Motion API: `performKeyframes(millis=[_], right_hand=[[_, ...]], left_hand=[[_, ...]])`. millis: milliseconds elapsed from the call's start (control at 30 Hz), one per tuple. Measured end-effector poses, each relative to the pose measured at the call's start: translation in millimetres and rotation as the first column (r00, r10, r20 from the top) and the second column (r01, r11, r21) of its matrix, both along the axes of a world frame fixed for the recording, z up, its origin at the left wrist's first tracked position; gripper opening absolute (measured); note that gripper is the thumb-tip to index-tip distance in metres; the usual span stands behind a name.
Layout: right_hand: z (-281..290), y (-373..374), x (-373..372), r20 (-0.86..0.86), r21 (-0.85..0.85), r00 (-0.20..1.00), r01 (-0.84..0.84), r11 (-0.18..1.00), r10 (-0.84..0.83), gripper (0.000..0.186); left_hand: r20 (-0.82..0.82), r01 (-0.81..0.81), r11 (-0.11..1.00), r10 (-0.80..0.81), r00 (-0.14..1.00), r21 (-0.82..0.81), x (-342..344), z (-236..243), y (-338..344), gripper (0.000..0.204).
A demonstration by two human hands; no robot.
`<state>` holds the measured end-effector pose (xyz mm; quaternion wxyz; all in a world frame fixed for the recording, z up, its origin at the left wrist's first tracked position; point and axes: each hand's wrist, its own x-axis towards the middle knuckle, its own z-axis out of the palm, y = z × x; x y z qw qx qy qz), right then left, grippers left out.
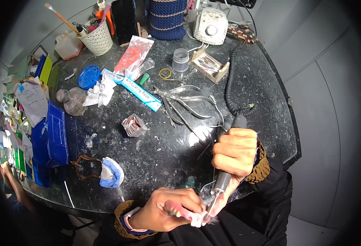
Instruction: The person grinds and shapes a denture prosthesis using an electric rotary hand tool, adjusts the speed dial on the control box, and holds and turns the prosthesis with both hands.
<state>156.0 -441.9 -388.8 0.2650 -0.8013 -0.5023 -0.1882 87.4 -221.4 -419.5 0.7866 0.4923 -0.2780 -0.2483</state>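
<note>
Low at the front, my left hand (163, 210) grips a pink denture (184, 211) with pale teeth along its edge. My right hand (235, 151) is wrapped round a dark rotary handpiece (222, 183), tilted downward. Its metal tip meets the right end of the denture, where the spot is blurred. Some fingertips of both hands are hidden behind the denture and handpiece. Left of my hands lies a dental cast (111, 173) in white and blue, beside a brown wire frame (86, 167). Metal pliers (184, 101) lie beyond the handpiece.
Blue plastic boxes (56, 135) line the left edge. A small clear pot (134, 125) stands mid-table; blue-and-white cartons (141, 93) lie behind it. A coiled cord (230, 82) runs along the right toward a control box (210, 26). Another person's arm (16, 186) shows far left.
</note>
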Motion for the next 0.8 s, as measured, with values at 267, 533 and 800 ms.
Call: performKeyframes(millis=[267, 533, 800], right_hand=[[-12, 8, 2, 0.08, 0.144, 0.996, -0.057, 0.988, 0.046, 0.075], [-14, 10, 1, 0.007, 0.209, 0.996, -0.093, 0.973, 0.094, 0.051], [-18, 10, 3, 0.022, 0.223, 0.993, -0.12, 0.967, 0.118, 0.076]], left_hand=[[0.081, 0.023, 0.993, -0.033, 0.996, 0.119, 1, 4, 1, 0.014], [0.173, -0.03, 0.988, 0.004, 0.985, 0.149, 1, 8, -1, 0.018], [0.268, -0.091, 0.976, 0.034, 0.963, 0.2, 1, 11, 0, 0.024]])
